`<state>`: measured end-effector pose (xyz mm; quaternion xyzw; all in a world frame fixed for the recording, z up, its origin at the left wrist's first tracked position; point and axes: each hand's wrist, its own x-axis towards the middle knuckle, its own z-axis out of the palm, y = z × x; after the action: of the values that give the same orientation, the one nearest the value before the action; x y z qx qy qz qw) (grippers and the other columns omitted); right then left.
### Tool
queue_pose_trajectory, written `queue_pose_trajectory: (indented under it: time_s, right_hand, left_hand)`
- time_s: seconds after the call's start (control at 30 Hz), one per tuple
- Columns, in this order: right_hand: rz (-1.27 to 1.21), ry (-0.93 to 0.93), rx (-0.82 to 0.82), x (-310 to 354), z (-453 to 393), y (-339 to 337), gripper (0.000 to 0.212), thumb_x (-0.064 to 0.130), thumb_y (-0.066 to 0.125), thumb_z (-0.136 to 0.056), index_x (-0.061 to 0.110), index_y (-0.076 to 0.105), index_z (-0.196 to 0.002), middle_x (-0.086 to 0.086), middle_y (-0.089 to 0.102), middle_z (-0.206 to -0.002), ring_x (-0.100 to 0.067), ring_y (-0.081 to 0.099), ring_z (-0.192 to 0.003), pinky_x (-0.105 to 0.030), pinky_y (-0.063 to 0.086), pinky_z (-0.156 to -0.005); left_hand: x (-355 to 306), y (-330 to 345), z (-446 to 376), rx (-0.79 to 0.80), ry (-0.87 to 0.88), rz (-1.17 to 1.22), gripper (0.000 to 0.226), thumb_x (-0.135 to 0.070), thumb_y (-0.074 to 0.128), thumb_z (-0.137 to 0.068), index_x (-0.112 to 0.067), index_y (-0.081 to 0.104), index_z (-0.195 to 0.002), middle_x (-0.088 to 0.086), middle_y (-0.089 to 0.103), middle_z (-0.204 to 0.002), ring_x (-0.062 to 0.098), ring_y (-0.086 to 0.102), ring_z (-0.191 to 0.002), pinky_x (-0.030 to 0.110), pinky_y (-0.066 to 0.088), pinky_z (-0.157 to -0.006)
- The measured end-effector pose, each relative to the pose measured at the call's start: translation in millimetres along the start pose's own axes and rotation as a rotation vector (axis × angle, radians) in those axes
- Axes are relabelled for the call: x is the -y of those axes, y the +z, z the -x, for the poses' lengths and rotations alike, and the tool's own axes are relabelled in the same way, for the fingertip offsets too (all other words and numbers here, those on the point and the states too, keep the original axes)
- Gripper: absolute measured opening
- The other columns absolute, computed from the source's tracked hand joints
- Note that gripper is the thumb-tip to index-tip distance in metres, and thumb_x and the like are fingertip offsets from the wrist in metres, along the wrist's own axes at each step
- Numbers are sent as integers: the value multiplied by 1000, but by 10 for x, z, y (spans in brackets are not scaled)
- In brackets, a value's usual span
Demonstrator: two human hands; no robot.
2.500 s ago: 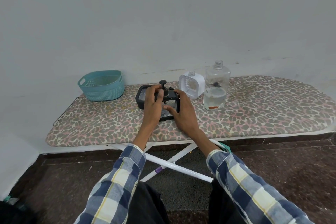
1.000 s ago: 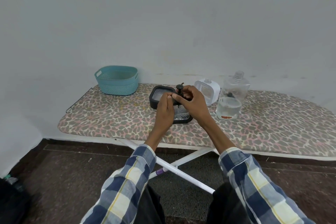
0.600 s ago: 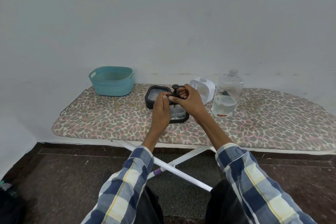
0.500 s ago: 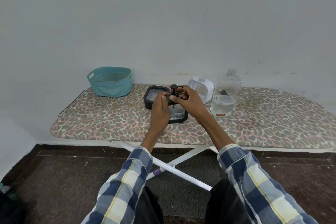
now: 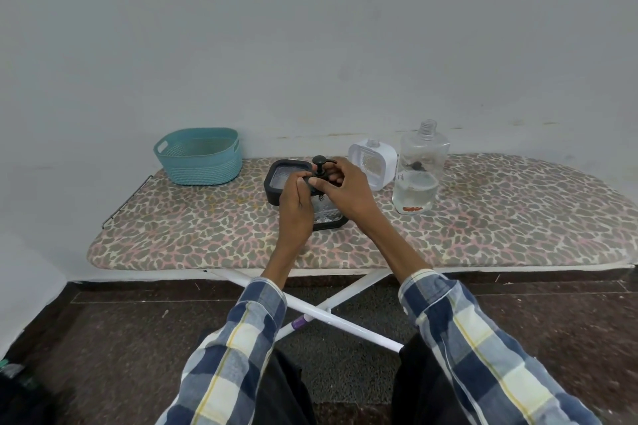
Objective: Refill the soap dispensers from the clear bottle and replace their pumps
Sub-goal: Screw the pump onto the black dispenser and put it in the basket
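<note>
Now both our hands, left hand (image 5: 297, 203) and right hand (image 5: 347, 191), pinch the black pump (image 5: 319, 166) with curled fingers atop the black dispenser (image 5: 276, 183) on the ironing board (image 5: 483, 217), left of the white dispenser (image 5: 374, 162) and clear bottle (image 5: 419, 169).

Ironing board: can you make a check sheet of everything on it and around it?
Surface: ironing board, leopard-print cover, on white crossed legs.
Job's things: black dispenser with its black pump at the neck; white dispenser, no pump; clear bottle, uncapped, part full.
Clutter: teal basket at the board's left end.
Hands: left hand and right hand both grip the pump collar.
Cables: nothing seen.
Surroundings: pale wall, dark floor.
</note>
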<state>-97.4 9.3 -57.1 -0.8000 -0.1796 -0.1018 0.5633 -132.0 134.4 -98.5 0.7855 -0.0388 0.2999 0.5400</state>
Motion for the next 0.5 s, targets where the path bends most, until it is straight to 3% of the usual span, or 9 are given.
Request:
queue_pose_trajectory:
  time_s: [0.07,0.2,0.37,0.5]
  right_hand:
    - [-3,7,17,-30,9,-46,37,21,82,-95,5,70,-126,2,68,-108,-3,60,-87,-3,45,-75]
    - [-33,45,0,-27,12,-16,38,19,83,-94,3,70,-126,-5,72,-112,-13,64,-97,-8,47,-79]
    - [-56,39,-91,36,20,120,30,10,84,-92,2,72,-117,-5,71,-103,-16,66,-93,-6,48,-76]
    - [-64,45,-94,43,20,154,23,11,83,-92,7,68,-109,-9,72,-104,-15,67,-91,-21,53,-84]
  left_hand:
    - [13,18,-4,-7,-4,1,27,-13,31,-120,-10,54,-105,-2,53,-91,5,47,-76,27,41,-74]
    - [20,52,28,-24,-7,11,27,-12,31,-120,-10,52,-103,-1,52,-90,7,45,-75,29,39,-73]
    - [12,52,12,-25,-9,19,31,-12,31,-120,-4,54,-102,11,53,-91,15,44,-76,37,40,-72]
    - [1,56,22,-22,-5,36,32,-14,30,-121,-9,49,-96,11,45,-85,18,39,-74,38,36,-69]
